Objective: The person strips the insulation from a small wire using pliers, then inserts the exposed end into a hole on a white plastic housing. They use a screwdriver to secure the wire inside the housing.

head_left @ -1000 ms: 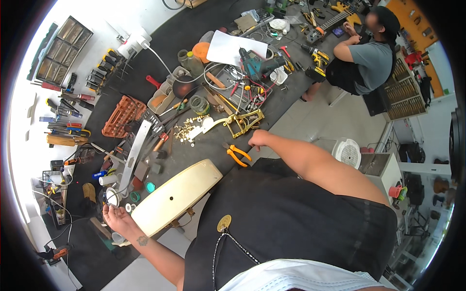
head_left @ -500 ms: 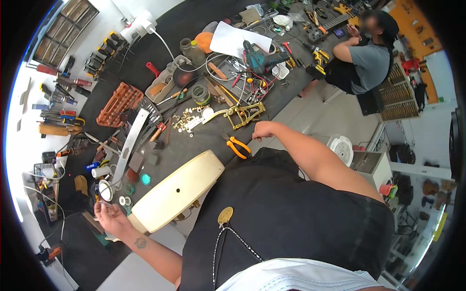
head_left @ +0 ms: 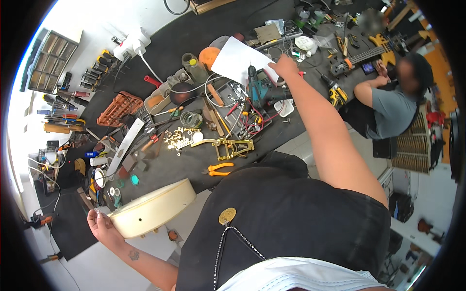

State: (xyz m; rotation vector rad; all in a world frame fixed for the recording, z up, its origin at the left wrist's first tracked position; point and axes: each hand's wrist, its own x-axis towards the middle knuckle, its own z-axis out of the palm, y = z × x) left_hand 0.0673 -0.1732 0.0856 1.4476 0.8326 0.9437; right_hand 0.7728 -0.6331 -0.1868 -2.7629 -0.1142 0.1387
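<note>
Reach step: right hand (head_left: 285, 68) was at white sheet (head_left: 235, 60), left hand (head_left: 105, 230) by cream body (head_left: 151, 208) (couldn't tell either grip); any lift needed a firm pinch.

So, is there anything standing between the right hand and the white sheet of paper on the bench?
Nothing visible does: the right hand is right at the right edge of the white sheet. The teal drill lies to the hand's left, outside that gap. Whether the fingertips touch the sheet, I can't tell.
</note>
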